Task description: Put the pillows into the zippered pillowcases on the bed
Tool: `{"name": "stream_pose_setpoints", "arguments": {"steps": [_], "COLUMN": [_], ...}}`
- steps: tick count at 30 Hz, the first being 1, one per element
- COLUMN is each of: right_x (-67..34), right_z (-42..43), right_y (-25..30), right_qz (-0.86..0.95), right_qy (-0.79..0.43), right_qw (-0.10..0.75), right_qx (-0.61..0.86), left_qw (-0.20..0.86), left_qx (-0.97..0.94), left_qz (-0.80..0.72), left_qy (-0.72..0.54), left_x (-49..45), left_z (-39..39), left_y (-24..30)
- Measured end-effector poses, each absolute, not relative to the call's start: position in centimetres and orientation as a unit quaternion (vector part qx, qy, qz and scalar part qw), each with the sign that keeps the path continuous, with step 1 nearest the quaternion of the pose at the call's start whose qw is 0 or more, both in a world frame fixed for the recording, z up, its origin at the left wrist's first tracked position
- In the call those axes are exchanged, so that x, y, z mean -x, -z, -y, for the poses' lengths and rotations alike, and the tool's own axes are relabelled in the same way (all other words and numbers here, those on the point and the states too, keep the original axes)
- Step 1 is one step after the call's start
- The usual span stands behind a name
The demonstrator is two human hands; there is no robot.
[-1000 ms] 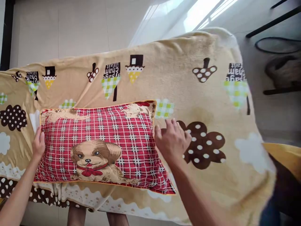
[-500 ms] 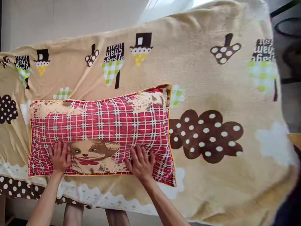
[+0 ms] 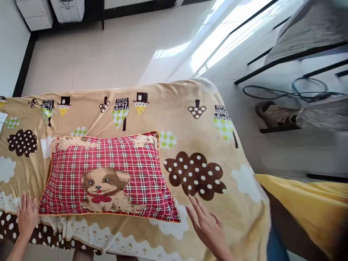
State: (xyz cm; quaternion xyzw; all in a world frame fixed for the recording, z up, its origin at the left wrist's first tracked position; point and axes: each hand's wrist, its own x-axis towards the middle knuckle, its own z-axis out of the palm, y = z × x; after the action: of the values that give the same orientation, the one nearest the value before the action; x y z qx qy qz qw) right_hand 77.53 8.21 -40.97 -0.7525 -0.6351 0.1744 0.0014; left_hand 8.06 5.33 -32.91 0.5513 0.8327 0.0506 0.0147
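Observation:
A red plaid pillow [image 3: 108, 156] with a puppy print and orange piping lies flat on a beige patterned blanket [image 3: 174, 98]. Just left of the pillow's lower left corner, my left hand [image 3: 27, 215] is spread flat, fingers pointing away from me, on the blanket's edge. My right hand [image 3: 205, 221] is to the right of the pillow's lower right corner, fingers stretched out over the blanket near a brown dotted cloud print. Neither hand holds anything. Whether the right palm touches the blanket I cannot tell.
Beyond the blanket is a shiny tiled floor [image 3: 95, 61]. At the right are a person's shoe [image 3: 277, 116], a coiled cable [image 3: 272, 92] and black metal legs. Yellow cloth [image 3: 307, 199] hangs at the lower right. A white bag [image 3: 67, 9] stands at the upper left.
Both hands have come off the pillow, the left moving to its left side and the right to its right side. My view has tilted up, showing more floor.

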Motion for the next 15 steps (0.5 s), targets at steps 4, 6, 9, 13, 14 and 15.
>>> {"name": "stream_pose_setpoints", "arguments": {"steps": [4,6,9,13,14,15], "right_x": [-67.3,-61.8,-58.7,-63.7,-65.4,-66.8], "right_z": [-18.8,-23.2,-26.6,-25.9,-25.0,-23.9], "right_y": [36.9,36.2,36.9,38.0,38.1,38.2], "right_qz": [0.675,0.707,0.698,0.551,0.478,0.39], "right_qy": [-0.15,-0.178,-0.224,-0.375,-0.434,-0.489], "right_qw": [0.118,0.13,0.125,0.165,0.181,0.203], "right_qx": [0.713,0.672,0.668,0.727,0.742,0.753], "left_qw": [0.017,0.075,0.128,0.2,0.236,0.277], "left_qx": [-0.698,-0.742,-0.732,-0.569,-0.497,-0.423], "left_qz": [-0.697,-0.657,-0.666,-0.79,-0.824,-0.847], "left_qy": [-0.162,-0.109,-0.059,-0.11,-0.137,-0.161], "left_x": [-18.8,-24.2,-26.5,-19.0,-16.5,-14.2], "left_z": [-17.1,-22.1,-25.7,-23.8,-22.6,-21.4], "left_y": [30.4,31.0,33.1,34.7,34.6,34.5]}}
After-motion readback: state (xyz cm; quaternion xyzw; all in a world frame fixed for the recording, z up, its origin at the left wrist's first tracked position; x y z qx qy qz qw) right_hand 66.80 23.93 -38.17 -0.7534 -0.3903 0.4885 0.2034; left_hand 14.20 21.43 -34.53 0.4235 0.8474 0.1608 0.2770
